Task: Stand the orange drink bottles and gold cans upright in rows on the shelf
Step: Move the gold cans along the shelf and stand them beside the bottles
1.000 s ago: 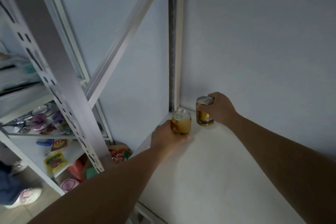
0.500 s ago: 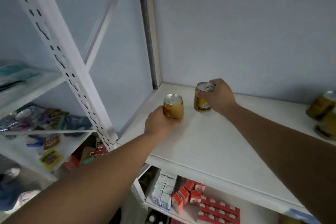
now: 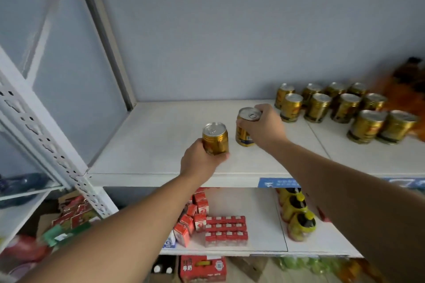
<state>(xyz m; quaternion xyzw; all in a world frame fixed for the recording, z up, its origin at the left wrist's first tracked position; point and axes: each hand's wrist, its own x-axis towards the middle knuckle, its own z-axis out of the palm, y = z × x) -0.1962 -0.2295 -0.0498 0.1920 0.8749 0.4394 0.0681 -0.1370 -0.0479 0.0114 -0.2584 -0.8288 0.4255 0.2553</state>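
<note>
Gripping a gold can (image 3: 215,139) around its lower body, the left hand (image 3: 200,161) held it upright at the centre of the frame, near the front edge of the white shelf (image 3: 149,135). The right hand (image 3: 264,128), just right of centre, was curled over the rim and side of a second gold can (image 3: 245,128), also upright; whether its base touched the board could not be confirmed. The two cans were near each other but apart. A group of upright gold cans (image 3: 345,108) stood in rows at the right of the frame, toward the back wall. The orange bottles (image 3: 404,92) at the far right edge were blurred. In the lower part of the frame, the lower shelf (image 3: 259,202) carried red cartons (image 3: 226,228) and yellow-capped bottles (image 3: 296,211).
</note>
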